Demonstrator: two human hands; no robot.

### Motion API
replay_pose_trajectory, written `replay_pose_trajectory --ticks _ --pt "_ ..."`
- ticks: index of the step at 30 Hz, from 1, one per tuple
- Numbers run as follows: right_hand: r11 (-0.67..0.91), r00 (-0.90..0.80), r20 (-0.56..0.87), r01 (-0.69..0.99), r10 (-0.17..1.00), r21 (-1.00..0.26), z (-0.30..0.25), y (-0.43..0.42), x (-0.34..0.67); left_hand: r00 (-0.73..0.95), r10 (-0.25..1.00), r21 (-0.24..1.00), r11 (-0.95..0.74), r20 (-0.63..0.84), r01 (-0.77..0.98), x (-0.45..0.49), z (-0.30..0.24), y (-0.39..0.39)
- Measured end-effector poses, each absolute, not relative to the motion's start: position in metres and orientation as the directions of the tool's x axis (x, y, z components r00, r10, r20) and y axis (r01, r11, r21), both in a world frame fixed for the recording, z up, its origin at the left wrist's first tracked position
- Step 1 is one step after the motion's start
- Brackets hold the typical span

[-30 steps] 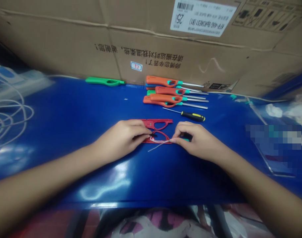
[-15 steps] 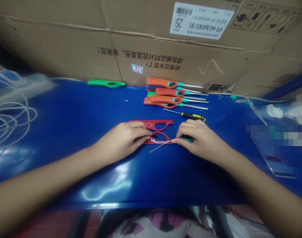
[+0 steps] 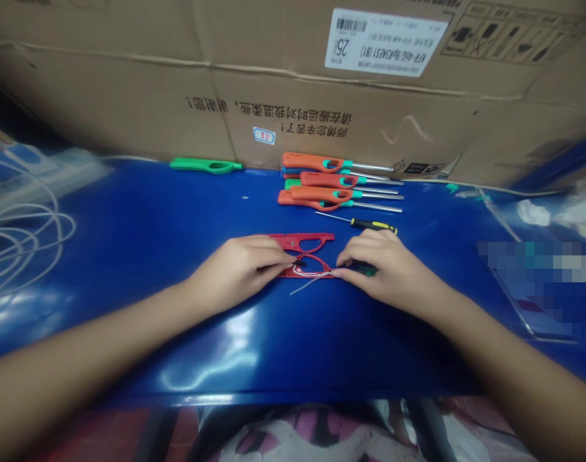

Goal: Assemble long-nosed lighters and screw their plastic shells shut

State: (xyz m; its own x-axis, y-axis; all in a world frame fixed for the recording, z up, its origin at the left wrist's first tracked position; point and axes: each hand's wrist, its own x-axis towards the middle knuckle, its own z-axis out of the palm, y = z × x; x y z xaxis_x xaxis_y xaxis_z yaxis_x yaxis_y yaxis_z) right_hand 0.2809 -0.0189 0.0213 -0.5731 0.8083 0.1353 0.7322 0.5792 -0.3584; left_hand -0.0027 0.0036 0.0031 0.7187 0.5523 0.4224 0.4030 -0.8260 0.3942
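Two red lighter casing halves lie on the table, the farther half (image 3: 311, 244) just beyond the nearer half (image 3: 317, 258). My left hand (image 3: 254, 263) is closed in a pinch on a small black part (image 3: 300, 262) over the nearer half. White wires (image 3: 306, 274) run from there to the right along that half, and a thin pale strand (image 3: 303, 286) sticks out toward me. At the right end, my right hand (image 3: 377, 263) pinches the wire ends between thumb and forefinger. Something dark teal (image 3: 367, 268) shows partly under its curled fingers.
Behind my hands lies a yellow and black screwdriver (image 3: 374, 224). Several assembled lighters (image 3: 317, 194) are stacked beyond it, with a green casing (image 3: 204, 165) to their left. A cardboard box (image 3: 143, 102) stands behind. Coiled white cable (image 3: 57, 224) lies left, a flat device (image 3: 538, 314) right.
Both hands keep their pinches in nearly the same place. The view has shifted very slightly.
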Motion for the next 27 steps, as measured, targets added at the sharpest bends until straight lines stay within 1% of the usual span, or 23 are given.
replay_pose_trajectory --ticks 3,5,8,11,15,20,27 --pt "0.597 -0.611 0.13 0.669 0.781 -0.443 0.02 -0.019 0.279 0.737 0.514 0.337 -0.855 0.439 0.395 -0.004 0.004 0.003" --pt "0.596 -0.61 0.135 0.662 0.781 -0.454 0.019 -0.018 0.279 0.758 0.505 0.283 -0.862 0.412 0.421 -0.004 0.007 0.0" --pt "0.586 -0.602 0.126 0.672 0.788 -0.453 0.019 -0.018 0.279 0.779 0.528 0.203 -0.849 0.338 0.487 -0.004 0.012 -0.007" --pt "0.575 -0.594 0.118 0.681 0.796 -0.452 0.019 -0.019 0.279 0.781 0.555 0.168 -0.832 0.288 0.529 -0.005 0.015 -0.011" --pt "0.577 -0.59 0.124 0.685 0.797 -0.445 0.018 -0.019 0.279 0.764 0.579 0.171 -0.815 0.285 0.554 -0.006 0.016 -0.011" --pt "0.575 -0.59 0.12 0.69 0.799 -0.439 0.018 -0.019 0.279 0.755 0.576 0.176 -0.817 0.313 0.549 -0.004 0.018 -0.01" --pt "0.581 -0.595 0.118 0.691 0.795 -0.43 0.02 -0.02 0.278 0.726 0.597 0.285 -0.802 0.341 0.526 -0.002 0.015 -0.005"
